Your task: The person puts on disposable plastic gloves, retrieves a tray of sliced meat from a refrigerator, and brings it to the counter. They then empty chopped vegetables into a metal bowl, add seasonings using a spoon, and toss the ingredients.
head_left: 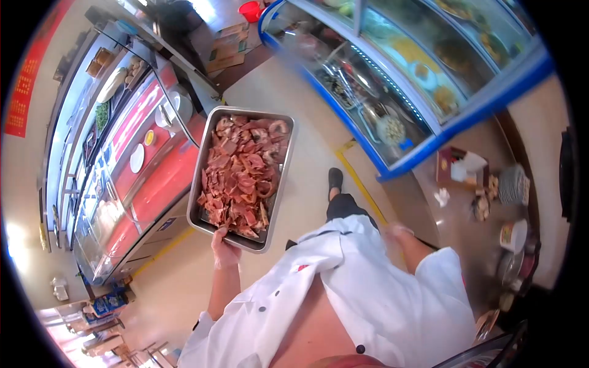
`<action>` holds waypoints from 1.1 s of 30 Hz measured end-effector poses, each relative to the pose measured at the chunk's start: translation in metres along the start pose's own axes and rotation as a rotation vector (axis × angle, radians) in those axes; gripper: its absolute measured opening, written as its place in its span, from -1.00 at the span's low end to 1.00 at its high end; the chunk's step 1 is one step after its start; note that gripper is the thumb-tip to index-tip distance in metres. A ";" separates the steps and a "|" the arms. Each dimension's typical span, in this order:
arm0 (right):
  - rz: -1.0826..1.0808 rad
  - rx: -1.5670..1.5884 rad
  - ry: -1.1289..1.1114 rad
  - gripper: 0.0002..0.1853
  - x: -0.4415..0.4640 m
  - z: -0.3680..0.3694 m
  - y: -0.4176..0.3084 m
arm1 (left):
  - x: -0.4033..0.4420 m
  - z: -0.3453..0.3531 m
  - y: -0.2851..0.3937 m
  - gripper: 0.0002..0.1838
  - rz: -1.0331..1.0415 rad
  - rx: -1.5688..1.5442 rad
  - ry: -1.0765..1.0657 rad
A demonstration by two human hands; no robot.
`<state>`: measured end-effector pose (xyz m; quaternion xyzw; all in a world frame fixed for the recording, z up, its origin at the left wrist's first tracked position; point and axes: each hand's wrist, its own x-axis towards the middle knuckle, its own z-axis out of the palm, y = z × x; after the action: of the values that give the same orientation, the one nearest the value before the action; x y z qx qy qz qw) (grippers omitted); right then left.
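Observation:
A rectangular metal tray (283,178) heaped with sliced reddish meat (239,172) is held out in front of me. My left hand (226,248), in a clear glove, grips the tray's near edge at its lower left corner area, with fingers under or behind the rim partly hidden. Down at my right side hangs my right hand (400,234), also in a clear glove, away from the tray. It is small and blurred, and its fingers cannot be made out.
On the left stands a glass display case (153,178) with a red surface and white plates. A blue-edged glass-fronted cooler (392,122) holding food is at the upper right. Stacked plates (513,185) and a box (461,167) lie at the right. A red bucket (250,11) is far ahead.

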<state>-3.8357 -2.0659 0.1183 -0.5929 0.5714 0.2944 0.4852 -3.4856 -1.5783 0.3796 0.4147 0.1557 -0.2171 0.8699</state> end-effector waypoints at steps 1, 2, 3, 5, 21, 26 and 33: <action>-0.017 0.107 -0.012 -0.58 0.020 -0.008 -0.059 | 0.019 0.022 0.006 -0.37 0.037 -0.016 0.005; -0.066 0.079 -0.030 -0.58 0.039 -0.014 -0.119 | 0.037 0.044 0.015 -0.35 0.074 -0.032 0.009; -0.212 -0.215 -0.027 -0.58 0.066 -0.016 -0.175 | 0.053 0.062 0.026 -0.28 0.082 -0.057 -0.004; -0.355 -0.561 0.070 -0.54 0.036 -0.025 -0.326 | 0.095 0.101 0.043 -0.25 0.144 -0.057 0.004; -0.590 -0.485 0.149 -0.56 0.117 0.016 -0.974 | 0.683 0.264 0.273 -0.36 -0.049 -0.234 -0.007; -0.201 -0.747 0.170 -0.60 0.130 -0.021 -1.018 | 0.874 0.297 0.362 -0.51 0.077 -0.099 -0.023; 0.126 -0.800 -0.024 -0.63 -0.041 0.041 -1.446 | 1.192 0.491 0.879 -0.73 -0.104 0.009 0.211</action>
<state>-2.4418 -2.1914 0.4861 -0.6952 0.4412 0.5295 0.2040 -1.9739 -1.7679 0.7150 0.4306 0.2667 -0.2177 0.8343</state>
